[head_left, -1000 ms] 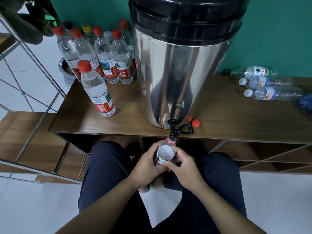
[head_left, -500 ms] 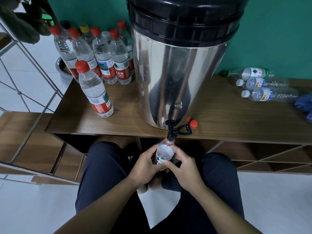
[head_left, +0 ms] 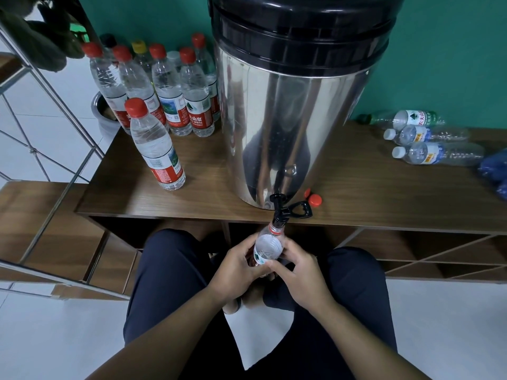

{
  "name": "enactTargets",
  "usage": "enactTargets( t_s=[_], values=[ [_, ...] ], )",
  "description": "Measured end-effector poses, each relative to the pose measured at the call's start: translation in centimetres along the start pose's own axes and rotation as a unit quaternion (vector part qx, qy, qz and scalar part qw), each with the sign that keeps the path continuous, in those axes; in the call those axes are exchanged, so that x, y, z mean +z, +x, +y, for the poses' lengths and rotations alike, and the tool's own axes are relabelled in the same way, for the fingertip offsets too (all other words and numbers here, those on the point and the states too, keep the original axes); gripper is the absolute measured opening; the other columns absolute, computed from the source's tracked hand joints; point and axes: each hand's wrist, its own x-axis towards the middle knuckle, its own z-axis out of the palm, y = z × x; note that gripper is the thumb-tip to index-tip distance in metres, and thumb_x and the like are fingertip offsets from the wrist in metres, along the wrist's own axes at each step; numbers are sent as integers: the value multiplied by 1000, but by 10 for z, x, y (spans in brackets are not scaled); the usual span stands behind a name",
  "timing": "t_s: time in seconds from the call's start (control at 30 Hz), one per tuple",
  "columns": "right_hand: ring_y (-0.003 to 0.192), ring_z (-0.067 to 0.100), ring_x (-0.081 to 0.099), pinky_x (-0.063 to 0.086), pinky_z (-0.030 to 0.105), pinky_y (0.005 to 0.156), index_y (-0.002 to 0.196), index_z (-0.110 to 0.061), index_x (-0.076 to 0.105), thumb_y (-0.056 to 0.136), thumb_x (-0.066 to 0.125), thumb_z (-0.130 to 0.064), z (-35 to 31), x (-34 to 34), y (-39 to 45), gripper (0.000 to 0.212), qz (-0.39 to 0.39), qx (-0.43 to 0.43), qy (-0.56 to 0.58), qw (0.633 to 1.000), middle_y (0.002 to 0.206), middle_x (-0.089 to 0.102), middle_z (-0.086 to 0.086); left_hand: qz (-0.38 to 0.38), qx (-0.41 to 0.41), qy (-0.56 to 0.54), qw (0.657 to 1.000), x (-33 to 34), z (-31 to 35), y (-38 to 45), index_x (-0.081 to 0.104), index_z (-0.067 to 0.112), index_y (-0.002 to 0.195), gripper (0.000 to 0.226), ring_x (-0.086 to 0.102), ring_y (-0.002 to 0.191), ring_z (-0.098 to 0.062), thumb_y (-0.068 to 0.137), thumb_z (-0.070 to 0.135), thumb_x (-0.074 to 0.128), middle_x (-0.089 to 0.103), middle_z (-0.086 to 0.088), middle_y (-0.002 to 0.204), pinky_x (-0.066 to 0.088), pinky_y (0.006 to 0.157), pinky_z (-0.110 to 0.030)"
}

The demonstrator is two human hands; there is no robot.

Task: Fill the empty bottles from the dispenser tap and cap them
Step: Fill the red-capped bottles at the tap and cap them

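A steel dispenser [head_left: 285, 127] with a black lid stands on the wooden shelf [head_left: 370, 193]. Its black tap [head_left: 281, 208] sticks out over the front edge. An uncapped clear bottle [head_left: 267, 246] sits with its mouth right under the spout. My left hand [head_left: 236, 270] grips the bottle from the left and my right hand [head_left: 299, 272] grips it from the right. A loose red cap [head_left: 314, 200] lies on the shelf beside the tap. Whether water is flowing cannot be seen.
Several capped full bottles [head_left: 164, 89] stand at the back left, one more [head_left: 155, 149] nearer the front. Three bottles [head_left: 433, 144] lie on their sides at the right, next to something blue [head_left: 493, 174]. A metal railing [head_left: 55, 105] runs along the left. My knees are below the shelf.
The view has shifted slightly. Both hands and the bottle stay under the tap.
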Motion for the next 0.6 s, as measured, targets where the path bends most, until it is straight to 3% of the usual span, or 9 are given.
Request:
enactTargets(
  t_s=[0.27,0.6],
  values=[
    [108,12,79,62,35,99,142,-31,70,98,83,-11,1,-1,-1,49,-2,1,3,1000,119,82,-15,-4,-9,-1,1000,-1,-6,1,63,29,152,65,72,126,-37,95,15,90,78,-3,131,61,107,-44],
    [107,12,79,63,35,99,143,-30,71,98,83,-10,-1,-1,-2,51,-5,0,11,1000,119,82,-13,-6,-12,7,1000,-1,-3,1,63,27,153,66,73,127,-28,94,16,91,78,0,133,60,107,-35]
  ],
)
